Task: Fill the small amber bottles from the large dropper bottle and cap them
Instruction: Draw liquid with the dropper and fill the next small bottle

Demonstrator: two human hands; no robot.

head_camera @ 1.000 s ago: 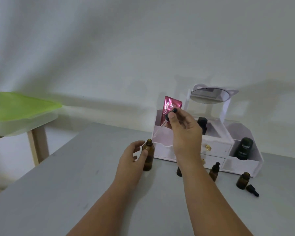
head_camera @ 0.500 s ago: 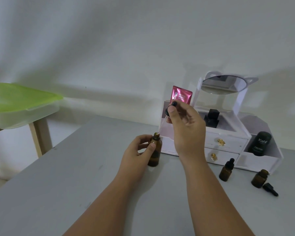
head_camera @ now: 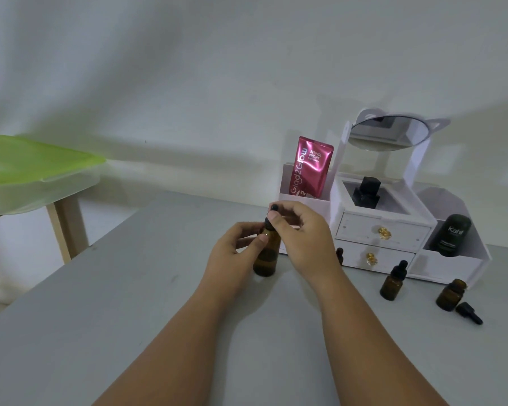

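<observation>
The large amber dropper bottle (head_camera: 266,257) stands on the grey table (head_camera: 129,303). My left hand (head_camera: 235,253) grips its body. My right hand (head_camera: 302,232) pinches the black dropper cap (head_camera: 272,213) sitting on the bottle's neck. To the right, a small amber bottle (head_camera: 391,284) stands capped with a black dropper. Farther right is a small amber bottle (head_camera: 450,294) with no cap, and its black dropper cap (head_camera: 468,312) lies beside it. Another small bottle (head_camera: 340,255) is mostly hidden behind my right wrist.
A white drawer organiser (head_camera: 381,230) with a tilted mirror (head_camera: 390,131) stands at the back right; it holds a pink sachet (head_camera: 310,168), a black bottle (head_camera: 365,191) and a dark green jar (head_camera: 452,234). A green-lidded box (head_camera: 35,171) sits on a wooden stand at left.
My right hand has come down with the dropper from above the organiser, and the cap now sits on the large bottle's neck. My left hand has closed round the bottle.
</observation>
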